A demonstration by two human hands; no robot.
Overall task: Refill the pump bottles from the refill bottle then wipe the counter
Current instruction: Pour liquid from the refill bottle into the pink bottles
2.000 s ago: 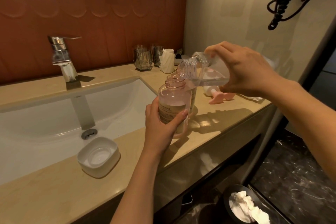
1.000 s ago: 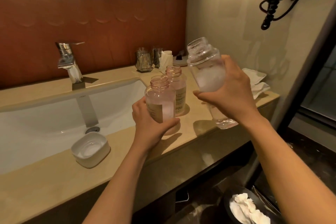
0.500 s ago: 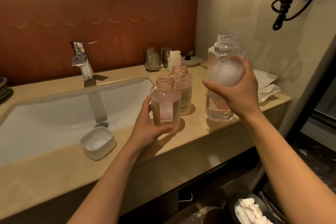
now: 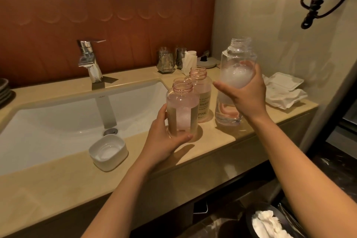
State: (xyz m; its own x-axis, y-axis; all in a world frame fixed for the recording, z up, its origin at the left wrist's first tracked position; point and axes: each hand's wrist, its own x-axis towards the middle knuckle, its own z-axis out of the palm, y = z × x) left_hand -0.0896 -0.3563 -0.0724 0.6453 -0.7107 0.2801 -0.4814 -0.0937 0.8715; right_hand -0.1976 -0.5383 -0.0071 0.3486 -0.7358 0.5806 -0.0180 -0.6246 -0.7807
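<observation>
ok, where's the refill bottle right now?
Head view, right of centre: the refill bottle is upright, gripped by the right hand, just right of the rear pump bottle and left of the white cloths.

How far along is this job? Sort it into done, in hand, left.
Done: the near pink bottle looks nearly full. In hand: the left hand grips it; the right hand holds the refill bottle upright, not pouring. Left: closing it and the open far pink bottle; wiping the counter.

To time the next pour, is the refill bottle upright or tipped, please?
Upright: the refill bottle in the right hand has its mouth topmost.
</observation>
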